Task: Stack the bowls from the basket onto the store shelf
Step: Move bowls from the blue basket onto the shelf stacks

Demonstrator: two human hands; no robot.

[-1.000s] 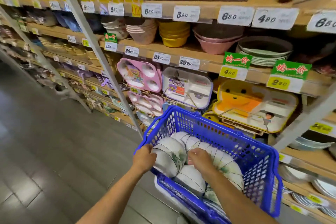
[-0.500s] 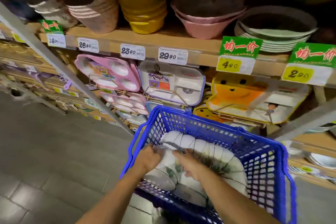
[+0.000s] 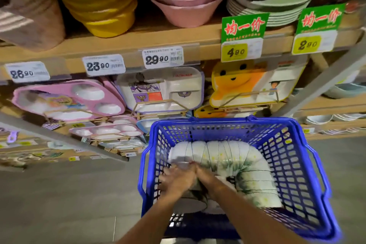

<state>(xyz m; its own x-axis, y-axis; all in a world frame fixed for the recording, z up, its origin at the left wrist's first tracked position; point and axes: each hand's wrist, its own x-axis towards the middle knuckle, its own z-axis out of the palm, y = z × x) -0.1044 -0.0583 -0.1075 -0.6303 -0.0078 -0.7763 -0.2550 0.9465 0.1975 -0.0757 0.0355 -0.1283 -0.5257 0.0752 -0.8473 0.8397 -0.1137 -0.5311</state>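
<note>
A blue plastic basket (image 3: 297, 164) stands in front of the store shelf (image 3: 138, 45). Inside it lies a curved row of nested white bowls (image 3: 233, 156) with green and yellow marks, resting on their sides. My left hand (image 3: 176, 180) and my right hand (image 3: 210, 182) are pressed together around a short stack of bowls (image 3: 191, 201) at the near left of the basket. Both hands grip it, the left from the left side, the right from the right. The picture is blurred by motion.
On the wooden shelf above sit stacked brown, yellow (image 3: 103, 6) and pink bowls (image 3: 184, 8) and green plates (image 3: 273, 4). Price tags line its edge. Divided children's trays (image 3: 162, 89) lean on racks below. A slanted grey post (image 3: 324, 83) crosses at right. Grey floor lies at left.
The view has swung closer to the shelf and more squarely over the basket. My hands have closed together around a short stack of bowls at the basket's near left.
</note>
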